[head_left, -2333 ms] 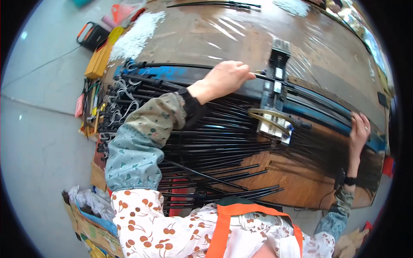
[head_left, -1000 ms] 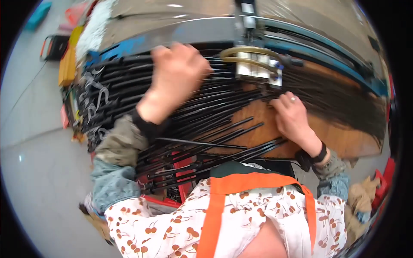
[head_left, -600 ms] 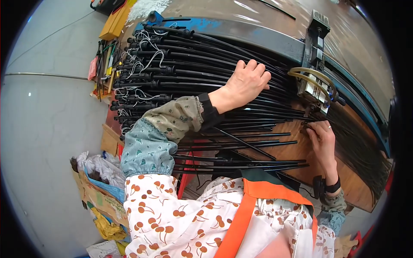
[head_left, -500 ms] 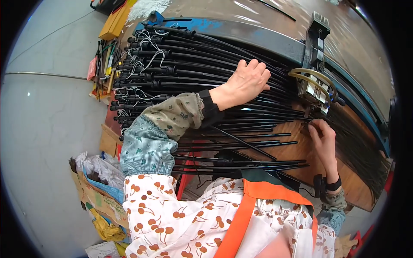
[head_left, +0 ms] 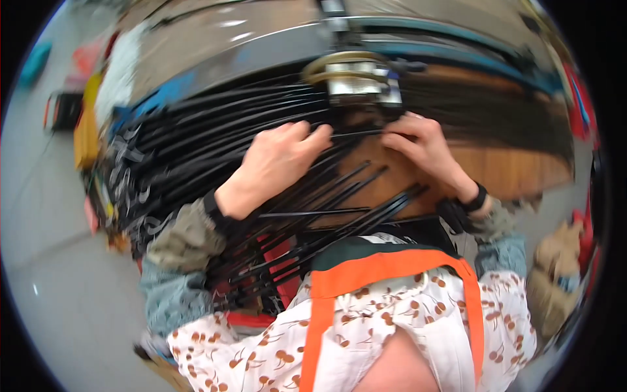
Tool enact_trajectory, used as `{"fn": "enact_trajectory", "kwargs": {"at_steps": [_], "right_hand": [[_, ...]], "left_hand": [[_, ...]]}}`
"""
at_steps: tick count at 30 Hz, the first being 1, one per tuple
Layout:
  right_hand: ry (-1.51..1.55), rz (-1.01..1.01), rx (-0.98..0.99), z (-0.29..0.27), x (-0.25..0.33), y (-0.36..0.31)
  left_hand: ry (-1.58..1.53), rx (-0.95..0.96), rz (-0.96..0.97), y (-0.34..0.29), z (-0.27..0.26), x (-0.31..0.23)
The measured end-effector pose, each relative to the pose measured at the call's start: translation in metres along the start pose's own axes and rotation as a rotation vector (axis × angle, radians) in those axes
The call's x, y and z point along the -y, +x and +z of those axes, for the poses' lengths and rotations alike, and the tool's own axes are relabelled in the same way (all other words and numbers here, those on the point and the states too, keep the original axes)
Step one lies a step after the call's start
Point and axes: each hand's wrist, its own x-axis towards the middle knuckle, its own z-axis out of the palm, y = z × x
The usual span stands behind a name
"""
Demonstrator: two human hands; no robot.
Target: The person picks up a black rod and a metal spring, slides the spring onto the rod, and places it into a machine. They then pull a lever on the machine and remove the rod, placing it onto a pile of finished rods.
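A thin black rod (head_left: 356, 135) runs between my two hands, just below a small metal press head (head_left: 359, 88) with a yellowish hose around it. My left hand (head_left: 277, 157) is closed, thumb and fingers pinched on the rod. At the rod's right end, the fingertips of my right hand (head_left: 426, 145) are closed on it. Under and beyond my left hand lies a thick spread of black rods (head_left: 196, 140), with white strings at their left ends. Motion blur hides the finer detail at the fingertips.
Several separate black rods (head_left: 339, 225) slant across the near edge of the wooden board (head_left: 509, 166). Thin dark strands (head_left: 483, 108) lie right of the press. A blue rail (head_left: 450, 49) crosses behind it. At far left stand a yellow box (head_left: 86, 144) and a black case (head_left: 64, 111).
My view has swung right, so the press now appears near the middle. My left hand has come closer to my right hand, onto the rod beneath the press head.
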Motion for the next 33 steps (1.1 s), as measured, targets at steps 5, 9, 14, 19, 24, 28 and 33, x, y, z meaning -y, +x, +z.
{"fn": "enact_trajectory", "kwargs": {"at_steps": [5, 9, 14, 19, 24, 28, 33], "right_hand": [[-0.026, -0.126, -0.23, -0.004, 0.008, -0.015], [0.002, -0.089, -0.374, -0.009, 0.013, -0.029], [-0.537, -0.425, -0.602, -0.015, 0.002, -0.025], [-0.595, -0.696, -0.552, -0.056, 0.018, -0.011], [-0.682, 0.177, -0.681, -0.18, -0.079, -0.052], [-0.494, -0.323, -0.582, -0.182, -0.052, -0.029], [-0.728, 0.026, -0.843, -0.226, -0.12, -0.052]], "left_hand": [[0.009, 0.029, 0.049, 0.018, -0.012, -0.024], [-0.01, 0.021, 0.102, 0.035, -0.015, -0.037], [0.087, 0.119, 0.069, 0.043, -0.023, -0.052], [0.208, 0.083, 0.166, 0.079, -0.039, -0.072], [0.374, -0.146, 0.244, 0.145, -0.101, -0.042], [0.282, 0.077, 0.282, 0.19, -0.071, -0.051], [0.374, 0.01, 0.348, 0.215, -0.058, -0.047]]}}
